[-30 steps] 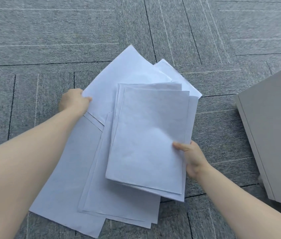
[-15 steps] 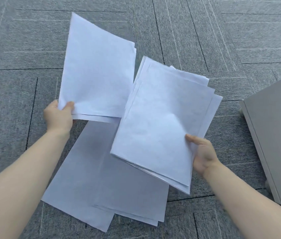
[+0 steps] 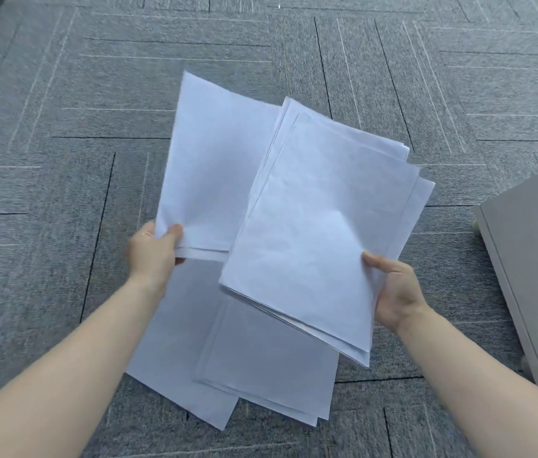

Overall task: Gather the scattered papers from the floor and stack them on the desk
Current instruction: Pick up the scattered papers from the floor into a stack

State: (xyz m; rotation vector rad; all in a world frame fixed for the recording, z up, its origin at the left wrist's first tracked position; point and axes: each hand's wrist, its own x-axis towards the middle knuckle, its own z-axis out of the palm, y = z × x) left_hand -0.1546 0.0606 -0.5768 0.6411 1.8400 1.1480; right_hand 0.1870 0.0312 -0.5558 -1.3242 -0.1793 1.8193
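Scene: A person crouched over grey carpet-tile floor [image 3: 62, 160] gathers loose white sheets, seen from a head-worn camera looking down along both bare forearms.

Left hand: The left hand [image 3: 153, 251] pinches the lower left corner of a thin batch of sheets [image 3: 209, 173], thumb on top, fingers underneath, holding it lifted and tilted clear of the floor.

Right hand: The right hand [image 3: 393, 292] grips the lower right edge of a thicker, fanned bundle [image 3: 320, 226], thumb pressed on the top sheet; its edges are uneven and splay toward the far side.

Overlap: The bundle's left edge lies over the right side of the left-hand batch; whether the two touch cannot be told.

Papers left on the floor: Several sheets [image 3: 254, 368] lie overlapped on the carpet directly below the hands, their near corners pointing toward the camera.

Desk: No desk top is in view; a pale grey cabinet [image 3: 535, 279] stands at the right edge of the floor area.

Step in hand: Collection, seemingly mid-way, with the two lifted batches about to be merged.

Next move calls for: Sliding the left batch under or onto the right bundle, squaring it in one hand, then freeing the other to scoop the sheets below without creasing them.
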